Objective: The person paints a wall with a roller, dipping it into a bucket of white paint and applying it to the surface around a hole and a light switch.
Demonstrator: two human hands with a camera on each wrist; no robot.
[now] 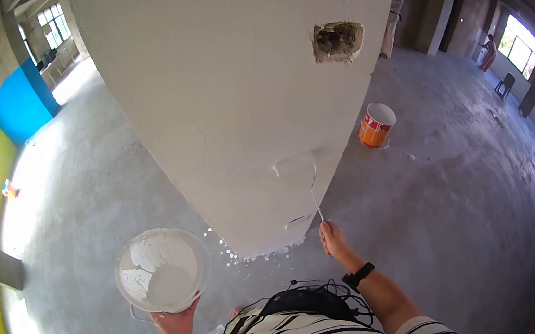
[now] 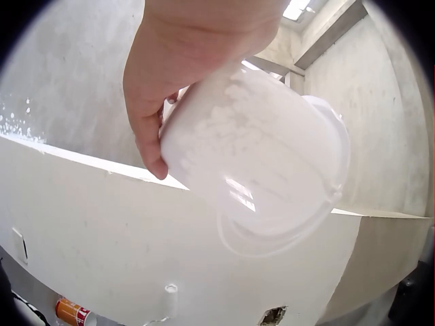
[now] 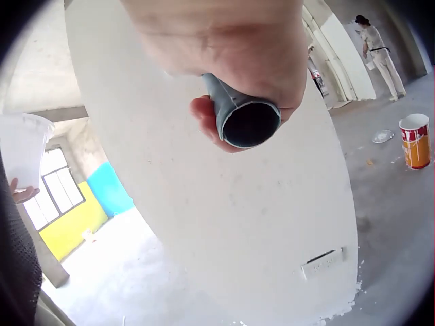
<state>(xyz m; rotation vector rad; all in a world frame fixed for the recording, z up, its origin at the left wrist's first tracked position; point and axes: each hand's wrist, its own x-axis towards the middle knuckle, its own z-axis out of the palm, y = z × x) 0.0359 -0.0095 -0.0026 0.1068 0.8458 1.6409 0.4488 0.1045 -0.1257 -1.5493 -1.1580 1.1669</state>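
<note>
My left hand point(image 1: 176, 322) holds a white plastic bucket point(image 2: 272, 149) by its lower end, fingers wrapped round the base. White paint point(image 1: 169, 284) lies at the bottom of the bucket and streaks its inner wall. With my right hand point(image 1: 336, 240) I grip the handle of a paint roller; the handle's hollow dark end point(image 3: 251, 125) points at the right wrist camera. A thin bent wire point(image 1: 314, 194) runs from the handle up to the white roller sleeve point(image 1: 294, 162), which overlaps the lower part of a pale wall face point(image 1: 226, 125).
A square hole point(image 1: 338, 41) is cut high in the wall face, and a socket plate point(image 3: 322, 263) sits low on it. An orange bucket point(image 1: 376, 128) stands right on the concrete floor point(image 1: 440, 210). White splatter marks the wall's foot. Another person point(image 3: 380, 58) stands beyond.
</note>
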